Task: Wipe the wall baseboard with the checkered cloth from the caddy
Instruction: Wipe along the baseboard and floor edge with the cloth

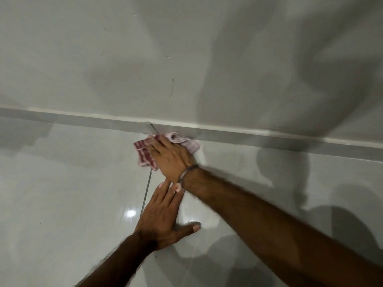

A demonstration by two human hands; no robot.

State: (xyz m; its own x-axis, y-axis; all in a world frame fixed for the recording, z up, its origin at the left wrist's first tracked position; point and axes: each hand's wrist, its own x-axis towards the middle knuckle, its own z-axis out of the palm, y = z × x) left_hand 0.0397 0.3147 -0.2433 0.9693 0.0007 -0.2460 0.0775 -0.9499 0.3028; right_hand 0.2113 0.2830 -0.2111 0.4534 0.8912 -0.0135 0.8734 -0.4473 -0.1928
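Observation:
The red-and-white checkered cloth (145,154) lies bunched against the grey baseboard (248,135), where wall meets floor. My right hand (172,156) presses down on the cloth, fingers spread over it, fingertips at the baseboard. A bracelet circles that wrist. My left hand (163,216) rests flat on the glossy floor just below the right wrist, fingers apart, holding nothing. The caddy is out of view.
A pale wall (186,59) with a few scuff marks rises above the baseboard. Glossy light floor tiles (72,193) fill the lower half, with a dark grout line (147,189) running from the baseboard toward my left hand. Shadows fall across the right side.

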